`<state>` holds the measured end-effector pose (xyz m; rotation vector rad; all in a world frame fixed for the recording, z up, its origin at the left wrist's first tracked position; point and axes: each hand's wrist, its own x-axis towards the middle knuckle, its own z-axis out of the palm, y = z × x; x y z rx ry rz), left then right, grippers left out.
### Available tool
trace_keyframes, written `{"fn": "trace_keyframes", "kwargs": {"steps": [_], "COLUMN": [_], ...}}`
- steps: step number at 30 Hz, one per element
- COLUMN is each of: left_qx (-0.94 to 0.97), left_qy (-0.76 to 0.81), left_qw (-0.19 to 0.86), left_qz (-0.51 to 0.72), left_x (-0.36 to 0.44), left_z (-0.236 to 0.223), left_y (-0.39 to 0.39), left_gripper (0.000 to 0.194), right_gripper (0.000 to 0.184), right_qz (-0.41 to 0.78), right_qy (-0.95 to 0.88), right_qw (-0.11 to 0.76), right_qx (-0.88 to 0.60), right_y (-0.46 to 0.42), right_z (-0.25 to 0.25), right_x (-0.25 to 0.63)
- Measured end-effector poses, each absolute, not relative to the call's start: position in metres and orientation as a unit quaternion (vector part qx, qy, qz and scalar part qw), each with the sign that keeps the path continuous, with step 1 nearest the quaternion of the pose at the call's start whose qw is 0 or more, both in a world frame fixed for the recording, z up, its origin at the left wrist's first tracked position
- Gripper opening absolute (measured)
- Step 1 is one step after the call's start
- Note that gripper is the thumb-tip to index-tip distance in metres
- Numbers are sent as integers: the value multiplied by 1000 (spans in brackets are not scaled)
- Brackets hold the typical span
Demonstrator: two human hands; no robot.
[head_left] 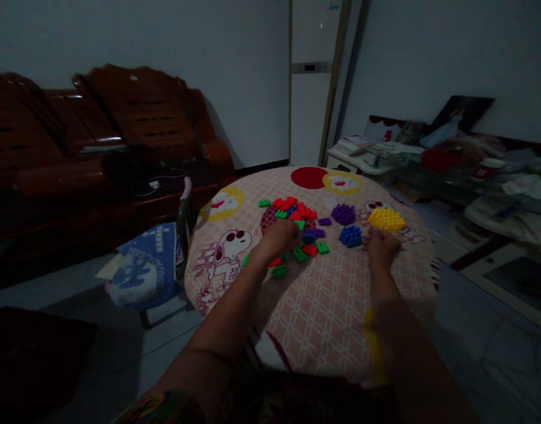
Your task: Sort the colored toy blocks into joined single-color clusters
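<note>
A round table (pixel 323 306) under a pink cartoon-print cloth carries a scatter of small plastic blocks. My left hand (pixel 280 235) rests curled on the loose red and green blocks (pixel 292 209), with green pieces (pixel 278 271) by the wrist. My right hand (pixel 380 244) lies closed just below a yellow block cluster (pixel 386 219) and right of a blue cluster (pixel 350 235). A purple cluster (pixel 343 214) sits behind them. What either hand holds is hidden by the dim light.
A dark wooden sofa (pixel 98 147) fills the left. A chair with a blue cloth (pixel 151 265) stands beside the table. A cluttered low table (pixel 451 165) is at the right, a tall white cabinet (pixel 312 82) behind.
</note>
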<state>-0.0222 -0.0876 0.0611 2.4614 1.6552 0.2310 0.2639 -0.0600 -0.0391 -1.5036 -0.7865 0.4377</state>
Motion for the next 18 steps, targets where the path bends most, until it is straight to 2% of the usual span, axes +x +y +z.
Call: {"fn": "trace_keyframes", "kwargs": {"steps": [5, 12, 15, 18], "left_qx": [776, 767, 772, 770], "left_qy": [621, 632, 626, 621], "left_qw": [112, 101, 104, 102], "left_qz": [-22, -52, -14, 108], "left_x": [-82, -92, -94, -79], "left_z": [50, 40, 53, 72], "left_y": [-126, -143, -137, -120], "left_gripper": [14, 13, 21, 23], "right_gripper": [30, 33, 33, 32], "right_qz": [185, 190, 187, 187], "right_qy": [-350, -352, -355, -356], "right_qw": [629, 639, 635, 630], "right_qx": [-669, -658, -660, -665], "right_y": [-58, -61, -59, -56], "right_z": [-40, -37, -40, -42], "right_x": [264, 261, 262, 263]}}
